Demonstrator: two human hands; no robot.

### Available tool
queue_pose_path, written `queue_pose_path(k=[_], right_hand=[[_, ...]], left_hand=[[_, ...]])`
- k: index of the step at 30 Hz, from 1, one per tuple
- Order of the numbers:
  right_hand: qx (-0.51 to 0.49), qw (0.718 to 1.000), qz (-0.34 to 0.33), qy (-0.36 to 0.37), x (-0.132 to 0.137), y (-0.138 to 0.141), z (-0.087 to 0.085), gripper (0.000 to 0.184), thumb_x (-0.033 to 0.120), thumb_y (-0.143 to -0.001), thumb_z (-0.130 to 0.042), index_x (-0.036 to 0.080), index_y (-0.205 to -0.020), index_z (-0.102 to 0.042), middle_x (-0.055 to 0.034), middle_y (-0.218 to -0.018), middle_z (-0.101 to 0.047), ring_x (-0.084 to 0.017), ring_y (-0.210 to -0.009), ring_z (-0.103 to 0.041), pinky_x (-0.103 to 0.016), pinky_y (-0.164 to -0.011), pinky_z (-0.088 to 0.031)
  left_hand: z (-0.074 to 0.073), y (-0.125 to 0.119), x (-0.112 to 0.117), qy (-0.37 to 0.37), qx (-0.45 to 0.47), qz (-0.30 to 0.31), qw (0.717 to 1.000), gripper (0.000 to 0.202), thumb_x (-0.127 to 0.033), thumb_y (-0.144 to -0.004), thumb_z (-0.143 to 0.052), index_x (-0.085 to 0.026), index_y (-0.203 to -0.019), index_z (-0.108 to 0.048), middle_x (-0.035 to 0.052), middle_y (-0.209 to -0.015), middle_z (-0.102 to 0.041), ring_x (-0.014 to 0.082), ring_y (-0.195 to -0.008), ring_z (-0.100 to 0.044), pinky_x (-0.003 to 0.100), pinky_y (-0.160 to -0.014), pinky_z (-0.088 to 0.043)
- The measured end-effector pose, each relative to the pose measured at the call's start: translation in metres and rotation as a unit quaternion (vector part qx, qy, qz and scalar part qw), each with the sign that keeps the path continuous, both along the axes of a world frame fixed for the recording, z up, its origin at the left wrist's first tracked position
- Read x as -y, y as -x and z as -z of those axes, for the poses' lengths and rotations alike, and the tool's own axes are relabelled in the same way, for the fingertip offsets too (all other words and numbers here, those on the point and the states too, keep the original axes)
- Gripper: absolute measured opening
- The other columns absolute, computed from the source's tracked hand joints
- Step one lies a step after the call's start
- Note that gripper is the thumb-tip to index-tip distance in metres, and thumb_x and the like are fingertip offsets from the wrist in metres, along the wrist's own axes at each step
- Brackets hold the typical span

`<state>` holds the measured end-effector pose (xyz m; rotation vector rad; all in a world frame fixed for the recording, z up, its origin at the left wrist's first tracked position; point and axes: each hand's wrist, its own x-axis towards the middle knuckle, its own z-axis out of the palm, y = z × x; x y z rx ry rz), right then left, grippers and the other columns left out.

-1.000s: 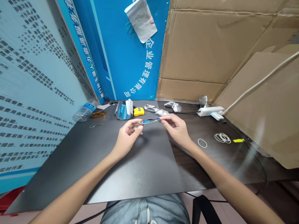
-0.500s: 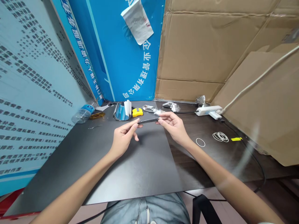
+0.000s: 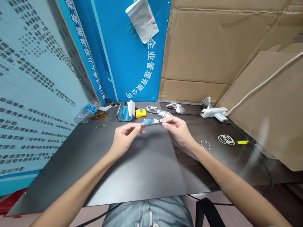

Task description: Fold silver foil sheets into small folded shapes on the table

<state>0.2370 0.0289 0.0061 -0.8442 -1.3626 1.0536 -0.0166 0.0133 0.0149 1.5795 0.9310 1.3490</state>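
A thin shiny strip (image 3: 151,121), mirror-like with blue reflections, is stretched level above the far part of the grey board. My left hand (image 3: 126,136) pinches its left end between thumb and fingers. At the right end, the thumb and fingers of my right hand (image 3: 177,128) are closed on it. Just behind the strip lie a yellow tape measure (image 3: 140,113), a curled reflective sheet (image 3: 125,112) and crumpled silvery pieces (image 3: 164,113).
A grey board (image 3: 142,170) covers the table's left side. To the right lie white rings (image 3: 226,139), a yellow tag (image 3: 242,142) and a white power strip (image 3: 214,112). Silvery fringed bundles (image 3: 176,107) and a plastic bottle (image 3: 87,113) stand near the back panels.
The strip has turned in my hands: its dark narrow edge faced me before, and now its shiny face shows. My left-hand fingers have drawn closer together. The view has shifted slightly.
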Motion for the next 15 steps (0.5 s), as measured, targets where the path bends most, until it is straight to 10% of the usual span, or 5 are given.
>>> queue_pose_path(k=[15], right_hand=[[0.027,0.999,-0.034,-0.018,0.0011,-0.0018,-0.0043,0.018,0.041,-0.083,-0.086,0.027,-0.092,-0.081,-0.0038,-0.105,-0.075,-0.021,-0.105,-0.069,-0.039,-0.1,-0.054]], left_hand=[[0.0053,0.0015,-0.0017,-0.008,-0.009,0.01,1.0,0.025,-0.038,-0.092,-0.077,-0.02,-0.109,-0.084,0.009,-0.105,-0.082,0.0229,-0.089,-0.078,0.034,-0.086,-0.062]])
